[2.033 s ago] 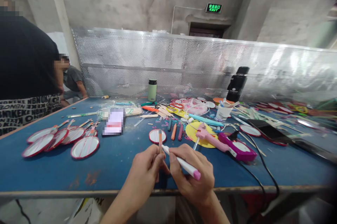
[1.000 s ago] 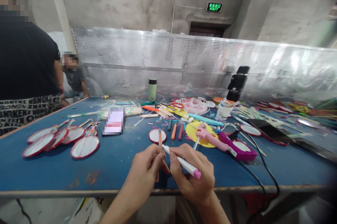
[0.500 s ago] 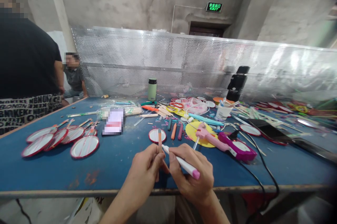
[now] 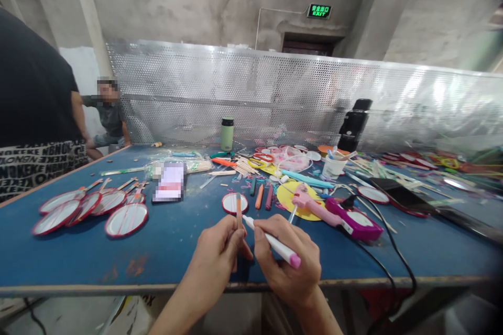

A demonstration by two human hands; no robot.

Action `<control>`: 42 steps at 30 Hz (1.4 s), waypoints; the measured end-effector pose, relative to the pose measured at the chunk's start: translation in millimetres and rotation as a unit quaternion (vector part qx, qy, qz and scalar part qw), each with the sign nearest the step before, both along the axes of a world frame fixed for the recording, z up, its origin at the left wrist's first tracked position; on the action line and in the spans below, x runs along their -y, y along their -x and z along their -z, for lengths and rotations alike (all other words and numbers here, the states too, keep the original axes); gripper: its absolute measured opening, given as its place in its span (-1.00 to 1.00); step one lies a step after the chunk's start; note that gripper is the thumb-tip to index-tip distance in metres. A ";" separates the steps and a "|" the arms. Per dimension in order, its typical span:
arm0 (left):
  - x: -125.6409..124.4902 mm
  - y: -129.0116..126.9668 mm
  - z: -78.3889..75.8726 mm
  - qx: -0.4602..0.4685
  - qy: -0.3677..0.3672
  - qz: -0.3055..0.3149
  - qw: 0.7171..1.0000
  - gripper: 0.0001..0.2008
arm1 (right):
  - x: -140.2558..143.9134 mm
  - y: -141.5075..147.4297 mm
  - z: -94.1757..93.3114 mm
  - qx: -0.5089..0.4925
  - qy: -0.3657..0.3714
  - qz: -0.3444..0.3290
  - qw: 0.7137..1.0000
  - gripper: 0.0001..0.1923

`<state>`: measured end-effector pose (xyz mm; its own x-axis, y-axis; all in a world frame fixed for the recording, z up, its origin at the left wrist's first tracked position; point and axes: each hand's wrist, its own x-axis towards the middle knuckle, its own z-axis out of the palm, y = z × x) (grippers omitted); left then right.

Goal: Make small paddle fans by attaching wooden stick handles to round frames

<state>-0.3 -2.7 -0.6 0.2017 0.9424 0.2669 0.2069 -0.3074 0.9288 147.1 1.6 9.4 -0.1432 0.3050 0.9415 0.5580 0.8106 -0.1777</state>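
Below the table's [image 4: 70,264] front edge, a yellowish patch [image 4: 139,306] bears dark letters that read "OX". Just above that edge, the left hand [image 4: 218,248] pinches a stick [image 4: 238,212] between thumb and bent fingers, holding it near upright over the blue top. The stick is flat and narrow, coloured dull orange with a greyish upper end; a second orange-brown strip [image 4: 247,251] slants down beside it, and whether the two are joined I cannot tell. The right hand [image 4: 293,259] has thumb and fingers closed around a white marker [image 4: 275,246] with a pink end, its tip at the stick's side; whether they touch is unclear. Past the hands lie a red-rimmed white disc [image 4: 230,203], crayons [image 4: 260,197] and a pink glue gun [image 4: 314,208]. A phone [image 4: 170,183] shows a blurred screen. Farther back, the green bottle [image 4: 227,136] and the black bottle [image 4: 353,128] each carry a small mark too tiny to read. At the left, a person [image 4: 35,94] in black wears trousers printed with bold letters, "KEKE" among them. High on the wall, a green sign [image 4: 319,11] reads "安全出口" and "EXIT".
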 end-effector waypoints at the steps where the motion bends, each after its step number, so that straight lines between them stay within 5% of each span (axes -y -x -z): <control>1: 0.0 -0.1 0.1 0.002 -0.001 0.001 1.000 -0.68 | -0.1 0.2 -0.3 -0.006 -0.005 0.001 1.000 -0.88; 42: 1.1 0.1 -0.8 -0.003 -0.002 0.003 1.000 -0.69 | 1.2 0.3 -2.0 0.011 0.004 0.004 1.000 -0.88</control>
<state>-0.4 -3.8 0.2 0.2087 0.9402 0.2692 0.2115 -0.3122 0.9262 146.8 0.4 11.3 -0.1617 0.3133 0.9358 0.5685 0.8047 -0.1712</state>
